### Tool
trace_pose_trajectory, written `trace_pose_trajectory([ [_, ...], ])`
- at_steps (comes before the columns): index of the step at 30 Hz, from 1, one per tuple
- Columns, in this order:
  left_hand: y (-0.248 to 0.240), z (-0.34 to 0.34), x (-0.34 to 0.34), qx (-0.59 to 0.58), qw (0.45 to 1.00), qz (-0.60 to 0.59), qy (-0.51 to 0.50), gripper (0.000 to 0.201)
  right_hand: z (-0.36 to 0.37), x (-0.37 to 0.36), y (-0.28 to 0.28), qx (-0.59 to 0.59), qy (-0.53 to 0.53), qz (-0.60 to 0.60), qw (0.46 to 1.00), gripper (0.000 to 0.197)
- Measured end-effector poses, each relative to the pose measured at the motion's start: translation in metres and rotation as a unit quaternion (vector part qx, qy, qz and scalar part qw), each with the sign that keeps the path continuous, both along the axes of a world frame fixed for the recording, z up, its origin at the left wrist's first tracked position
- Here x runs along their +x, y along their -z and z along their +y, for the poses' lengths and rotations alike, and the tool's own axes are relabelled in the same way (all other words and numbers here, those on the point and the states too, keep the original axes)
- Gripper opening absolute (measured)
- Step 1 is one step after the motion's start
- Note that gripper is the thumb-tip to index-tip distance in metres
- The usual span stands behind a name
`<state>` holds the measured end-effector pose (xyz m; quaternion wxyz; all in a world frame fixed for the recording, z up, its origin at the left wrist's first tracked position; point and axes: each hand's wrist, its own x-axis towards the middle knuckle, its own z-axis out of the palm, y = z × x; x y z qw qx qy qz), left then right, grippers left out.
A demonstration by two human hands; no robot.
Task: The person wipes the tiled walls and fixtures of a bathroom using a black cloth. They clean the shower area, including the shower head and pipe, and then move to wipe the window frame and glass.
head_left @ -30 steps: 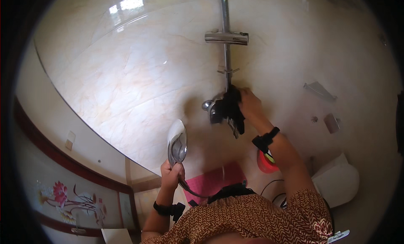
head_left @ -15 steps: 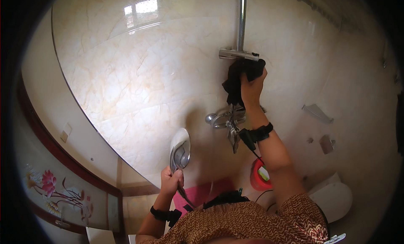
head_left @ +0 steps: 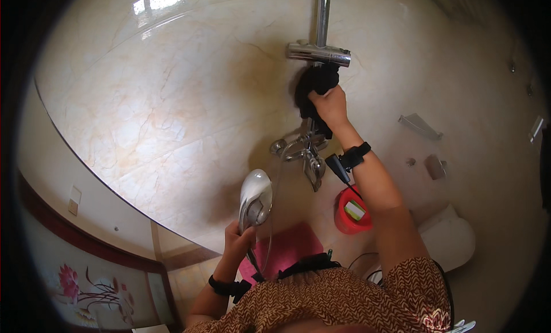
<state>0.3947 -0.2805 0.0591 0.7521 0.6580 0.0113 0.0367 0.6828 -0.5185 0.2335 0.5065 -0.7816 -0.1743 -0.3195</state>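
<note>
My left hand [head_left: 239,241] is closed round the handle of a chrome shower head [head_left: 255,198], held upright with its hose hanging below. Higher up, my right hand [head_left: 331,106] grips a black cloth [head_left: 314,92], wrapped round the vertical shower pipe [head_left: 323,17] just under its chrome holder bracket [head_left: 319,53]. The cloth hides the stretch of pipe inside it. Directly below the cloth, the chrome mixer tap [head_left: 307,149] is fixed to the wall. Black straps circle both my wrists.
A red bucket [head_left: 351,218] with a green and white item in it stands below the tap. Nearby are a pink mat [head_left: 290,247] and a white toilet [head_left: 447,241]. A corner shelf [head_left: 420,126] and a paper holder [head_left: 436,167] sit on the right wall. A flower-patterned glass door [head_left: 86,281] is at left.
My right hand and the cloth have moved down from the bracket, baring more of its underside and a bit of pipe. The shower head has turned slightly, and the whole view has shifted.
</note>
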Motion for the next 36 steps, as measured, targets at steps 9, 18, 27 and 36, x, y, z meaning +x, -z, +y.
trace_pose_trajectory([
  [9,-0.012,0.022,0.001,-0.021,0.999,-0.043,-0.013,0.015,-0.030,-0.007,0.006,-0.182,0.022,-0.121,0.976,0.044],
  [18,0.015,0.074,-0.035,-0.016,0.988,-0.089,-0.122,0.030,-0.121,0.001,-0.090,0.075,-0.004,-0.151,0.986,0.032],
  [27,-0.002,0.068,-0.050,-0.015,0.985,-0.052,-0.162,0.015,0.003,0.044,-0.321,0.171,0.046,-0.255,0.951,0.053],
  [36,0.013,0.043,-0.055,-0.001,0.993,0.009,-0.114,0.017,-0.005,0.056,-0.228,-0.082,0.050,-0.277,0.956,0.049],
])
